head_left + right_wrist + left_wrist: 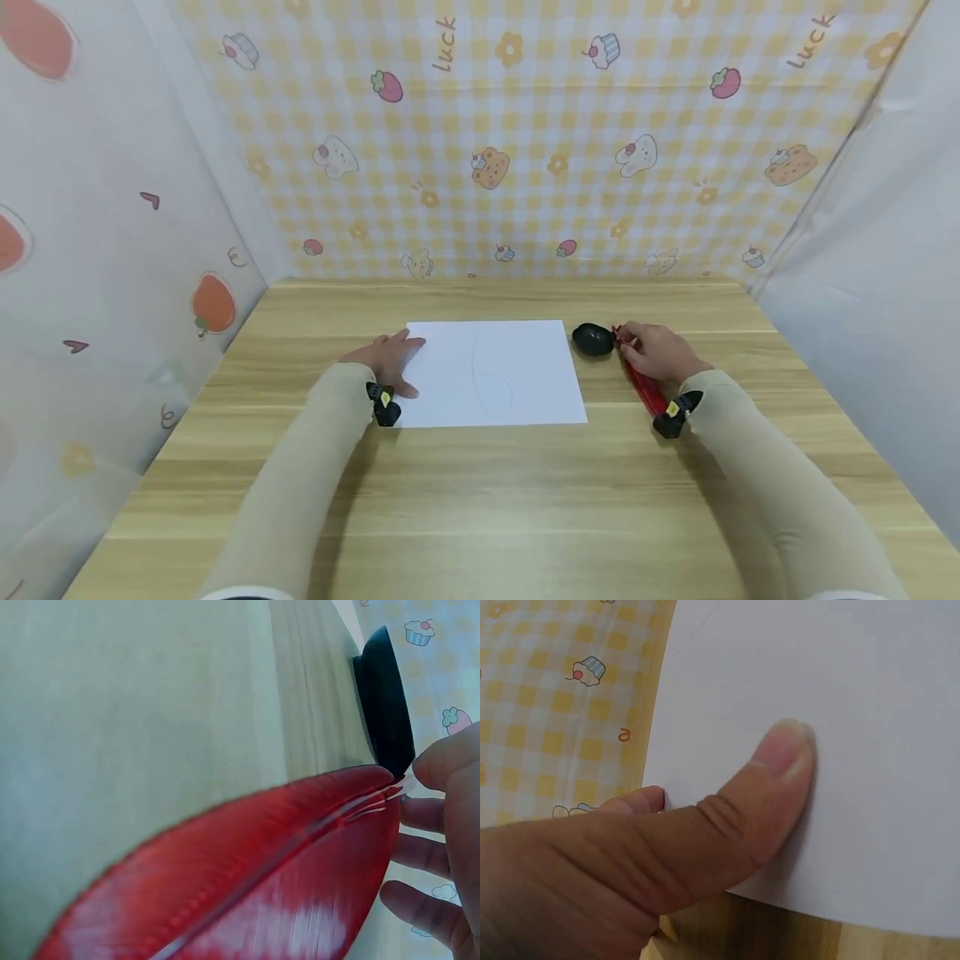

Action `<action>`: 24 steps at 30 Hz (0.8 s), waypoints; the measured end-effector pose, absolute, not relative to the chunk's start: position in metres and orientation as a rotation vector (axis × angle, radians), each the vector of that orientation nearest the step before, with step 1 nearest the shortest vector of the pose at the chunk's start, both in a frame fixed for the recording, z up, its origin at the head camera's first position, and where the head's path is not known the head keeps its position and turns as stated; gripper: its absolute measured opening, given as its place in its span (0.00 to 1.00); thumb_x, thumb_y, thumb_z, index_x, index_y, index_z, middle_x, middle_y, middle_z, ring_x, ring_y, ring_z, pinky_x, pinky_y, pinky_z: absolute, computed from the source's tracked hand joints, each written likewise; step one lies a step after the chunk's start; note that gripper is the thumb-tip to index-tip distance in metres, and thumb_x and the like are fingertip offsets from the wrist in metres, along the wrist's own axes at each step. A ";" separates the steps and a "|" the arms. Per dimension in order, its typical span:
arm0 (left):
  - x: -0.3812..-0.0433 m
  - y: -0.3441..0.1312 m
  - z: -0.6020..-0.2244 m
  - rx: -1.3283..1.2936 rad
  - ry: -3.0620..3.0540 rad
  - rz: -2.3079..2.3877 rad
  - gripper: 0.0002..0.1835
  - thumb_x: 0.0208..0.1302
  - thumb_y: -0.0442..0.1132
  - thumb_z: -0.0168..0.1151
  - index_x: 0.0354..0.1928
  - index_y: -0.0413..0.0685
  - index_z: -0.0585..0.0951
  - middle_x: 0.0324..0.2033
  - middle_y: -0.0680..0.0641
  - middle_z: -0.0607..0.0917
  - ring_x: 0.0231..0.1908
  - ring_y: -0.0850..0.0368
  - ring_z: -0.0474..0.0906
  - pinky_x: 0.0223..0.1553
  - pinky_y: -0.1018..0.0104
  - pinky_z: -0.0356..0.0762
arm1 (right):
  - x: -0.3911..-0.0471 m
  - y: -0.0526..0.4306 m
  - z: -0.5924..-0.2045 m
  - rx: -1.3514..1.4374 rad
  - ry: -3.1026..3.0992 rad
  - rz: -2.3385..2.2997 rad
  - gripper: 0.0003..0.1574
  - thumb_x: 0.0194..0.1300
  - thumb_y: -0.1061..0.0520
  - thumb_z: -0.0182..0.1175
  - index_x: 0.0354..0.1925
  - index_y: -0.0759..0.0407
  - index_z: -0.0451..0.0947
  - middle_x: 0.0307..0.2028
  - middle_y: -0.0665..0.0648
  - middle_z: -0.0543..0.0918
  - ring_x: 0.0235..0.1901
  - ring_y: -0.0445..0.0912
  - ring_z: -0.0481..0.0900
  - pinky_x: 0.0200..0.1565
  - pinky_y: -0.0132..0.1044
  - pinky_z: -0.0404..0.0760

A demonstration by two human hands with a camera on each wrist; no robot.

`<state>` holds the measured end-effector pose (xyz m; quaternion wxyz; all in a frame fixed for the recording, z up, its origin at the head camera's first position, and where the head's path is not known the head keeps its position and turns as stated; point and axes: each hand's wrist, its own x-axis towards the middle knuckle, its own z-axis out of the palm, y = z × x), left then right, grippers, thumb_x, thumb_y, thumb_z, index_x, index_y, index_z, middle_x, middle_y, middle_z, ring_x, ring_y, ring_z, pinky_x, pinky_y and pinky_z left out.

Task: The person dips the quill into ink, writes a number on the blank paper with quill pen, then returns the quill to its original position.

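A white sheet of paper [525, 358] lies on the table, with a thin curved line drawn on it. My left hand [390, 362] rests on its left edge with fingers spread, and the left wrist view shows the thumb [757, 795] straight on the paper. A red feather [247, 870] with a ridge down its middle slants back under my right wrist. My right hand [656, 354] pinches around its narrow end, thumb and fingertips close together there. A rounded black base [594, 340] stands beside those fingertips, and the feather's narrow end meets it in the right wrist view.
The wood-grain table [480, 500] runs back to a yellow checked cloth [480, 125] with cartoon prints. A printed white sheet hangs at the left and a plain pale one at the right. Each wrist wears a black strap with a small camera.
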<state>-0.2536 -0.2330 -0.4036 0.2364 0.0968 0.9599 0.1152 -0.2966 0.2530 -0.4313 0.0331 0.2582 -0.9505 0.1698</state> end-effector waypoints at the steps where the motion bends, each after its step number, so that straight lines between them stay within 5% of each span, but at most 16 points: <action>1: -0.254 -0.233 -0.404 0.266 2.631 0.308 0.56 0.50 0.56 0.74 0.77 0.59 0.52 0.76 0.43 0.42 0.72 0.34 0.39 0.61 0.29 0.53 | -0.297 0.253 -0.431 0.784 -2.927 0.527 0.12 0.67 0.58 0.57 0.45 0.63 0.77 0.36 0.60 0.84 0.33 0.50 0.81 0.35 0.47 0.81; 16: -0.243 -0.232 -0.399 0.396 2.668 0.400 0.42 0.55 0.45 0.74 0.71 0.51 0.65 0.74 0.39 0.54 0.72 0.39 0.47 0.69 0.42 0.48 | -0.281 0.245 -0.423 0.581 -2.966 0.663 0.15 0.71 0.55 0.51 0.47 0.61 0.77 0.42 0.63 0.83 0.40 0.55 0.82 0.41 0.52 0.81; 24: -0.226 -0.242 -0.401 0.483 2.743 0.537 0.32 0.61 0.38 0.68 0.67 0.45 0.70 0.69 0.38 0.64 0.69 0.39 0.56 0.67 0.44 0.54 | -0.264 0.235 -0.416 0.457 -3.009 0.714 0.18 0.73 0.52 0.50 0.52 0.61 0.76 0.47 0.64 0.82 0.45 0.57 0.80 0.47 0.55 0.78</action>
